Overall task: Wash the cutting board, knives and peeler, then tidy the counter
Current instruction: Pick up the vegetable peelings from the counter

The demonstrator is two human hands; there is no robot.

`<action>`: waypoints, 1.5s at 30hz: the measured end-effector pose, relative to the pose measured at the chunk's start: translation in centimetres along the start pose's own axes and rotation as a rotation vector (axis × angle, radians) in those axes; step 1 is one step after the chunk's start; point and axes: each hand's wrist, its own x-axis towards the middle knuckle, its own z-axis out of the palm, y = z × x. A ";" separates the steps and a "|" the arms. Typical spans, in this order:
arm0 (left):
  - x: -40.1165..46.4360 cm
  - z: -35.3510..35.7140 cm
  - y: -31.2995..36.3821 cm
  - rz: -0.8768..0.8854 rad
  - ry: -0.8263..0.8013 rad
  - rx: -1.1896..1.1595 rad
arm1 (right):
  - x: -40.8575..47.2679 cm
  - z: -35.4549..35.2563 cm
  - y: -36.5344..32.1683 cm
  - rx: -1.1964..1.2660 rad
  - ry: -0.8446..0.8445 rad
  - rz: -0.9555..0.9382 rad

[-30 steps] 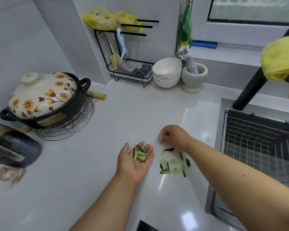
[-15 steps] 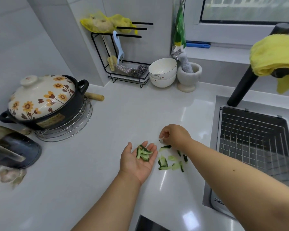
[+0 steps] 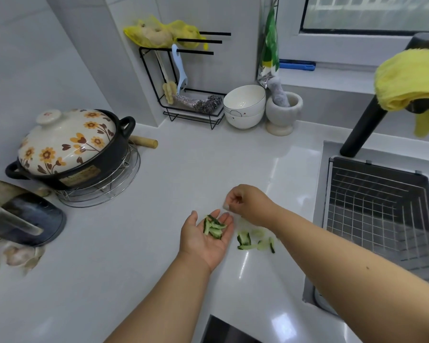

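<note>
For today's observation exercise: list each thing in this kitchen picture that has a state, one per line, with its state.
Left hand: palm up, flat, carrying green cucumber peels.
Right hand: fingers curled; anything pinched is unclear.
Loose green cucumber peels on counter: not yet collected.
Flowered ceramic pot: lid on.
White bowls: stacked, upright.
Yellow cloth: draped over black tap.

Two stacked bowls (image 3: pixel 244 106), one flowered pot (image 3: pixel 70 147), one mortar (image 3: pixel 283 112), one yellow cloth (image 3: pixel 409 79), two hands (image 3: pixel 206 237).

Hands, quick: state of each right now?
Left hand: open, palm up, cucumber peels lying on it.
Right hand: fingers curled above the left fingertips; whether it pinches anything cannot be told.
</note>
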 end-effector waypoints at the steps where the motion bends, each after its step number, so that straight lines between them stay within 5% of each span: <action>1: 0.0 0.1 -0.1 -0.004 -0.008 -0.002 | -0.5 -0.1 -0.8 0.090 -0.035 -0.018; 4: 0.0 0.4 -0.3 -0.009 -0.032 -0.006 | -1.3 -0.6 -2.3 0.176 -0.072 -0.045; 8: -0.1 0.7 -0.3 -0.013 -0.086 -0.068 | -1.3 -0.9 -2.0 -0.362 -0.175 -0.158; 10: -0.1 0.6 -0.2 -0.019 -0.086 -0.079 | -1.3 -1.8 -1.1 -0.343 -0.138 -0.168; 14: 0.2 0.3 0.2 -0.011 -0.064 -0.057 | -0.7 -4.5 1.1 -0.132 0.066 0.004; 18: 0.4 -0.2 0.1 -0.008 -0.047 -0.045 | -0.6 -3.9 2.9 -0.373 -0.056 0.183; 27: 0.8 -0.5 0.1 0.007 0.009 0.002 | -0.6 -0.8 2.0 -0.726 -0.180 0.119; 29: 0.7 -0.2 0.0 0.008 0.013 0.012 | -0.7 -0.8 1.7 -0.684 -0.165 0.088; 34: 0.5 0.3 -0.4 0.002 -0.011 0.009 | -1.4 -2.2 -0.6 -0.005 -0.111 0.016; 37: 0.2 0.7 -0.7 -0.018 -0.043 -0.031 | -1.3 -2.3 -1.0 0.002 -0.130 -0.010; 41: 0.3 0.6 -0.6 -0.023 -0.044 -0.046 | -0.1 -3.9 1.4 -0.026 0.211 0.127; 45: 0.5 0.2 -0.4 -0.021 -0.029 -0.044 | 0.0 -2.6 3.9 -0.231 0.108 0.266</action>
